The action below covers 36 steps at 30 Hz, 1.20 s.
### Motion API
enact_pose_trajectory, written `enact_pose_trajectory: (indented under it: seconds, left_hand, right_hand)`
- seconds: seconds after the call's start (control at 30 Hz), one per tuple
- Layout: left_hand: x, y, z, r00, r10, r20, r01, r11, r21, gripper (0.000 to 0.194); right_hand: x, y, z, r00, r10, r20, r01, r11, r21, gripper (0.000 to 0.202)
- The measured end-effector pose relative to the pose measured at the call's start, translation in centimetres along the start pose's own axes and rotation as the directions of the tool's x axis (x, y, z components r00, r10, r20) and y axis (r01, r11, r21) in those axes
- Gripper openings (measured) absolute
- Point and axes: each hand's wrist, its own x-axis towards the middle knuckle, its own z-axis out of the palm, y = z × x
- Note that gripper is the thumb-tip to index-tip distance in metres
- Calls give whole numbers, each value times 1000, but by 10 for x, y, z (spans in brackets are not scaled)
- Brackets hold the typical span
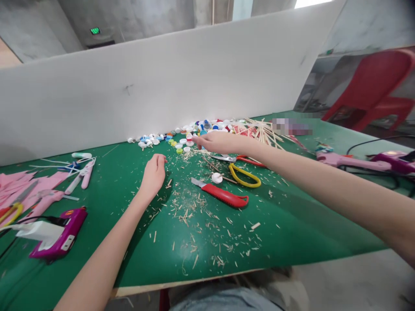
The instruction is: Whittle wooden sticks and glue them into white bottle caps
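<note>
My right hand (214, 142) reaches over the pile of plastic bottle caps (207, 126) along the foot of the white panel. Its fingers are partly stretched and apart beside a red-and-white cap (189, 139); no held thing shows. Closer to me on the left, my left hand (153, 172) is just above or on the green table, its fingers curled in; whatever it may hold is hidden. Between my arms lie a red utility knife (225, 195), scissors with a yellow and a red handle (244, 175), and a white cap (217, 177) with a thin stick at it.
Wood shavings (194, 207) litter the green table (275, 233). Thin wooden sticks (264, 129) lie at the back right. A purple power strip (69, 233), a pink glue gun (47, 201) and pink sheets (39, 183) are at left. A white panel (162, 86) closes the back.
</note>
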Motion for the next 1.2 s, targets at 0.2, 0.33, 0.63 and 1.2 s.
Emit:
enact_pose_trajectory:
  seconds: [0.2, 0.33, 0.63, 1.2]
  left_hand:
    - [-8, 14, 8, 995, 68, 73, -67, 998, -11, 37]
    - [-13, 21, 17, 989, 103, 103, -102, 995, -16, 38]
    - [-32, 55, 48, 922, 287, 259, -281, 958, -64, 32]
    - [-13, 223, 152, 808, 241, 538, 160, 788, -594, 25]
  right_hand:
    - [-77, 25, 19, 992, -57, 115, 39, 987, 157, 64]
    - [-96, 30, 41, 987, -116, 112, 90, 973, 213, 77]
    - [-93, 28, 56, 972, -228, -52, 232, 922, 310, 21]
    - [-179, 108, 29, 803, 348, -485, 79, 743, 665, 21]
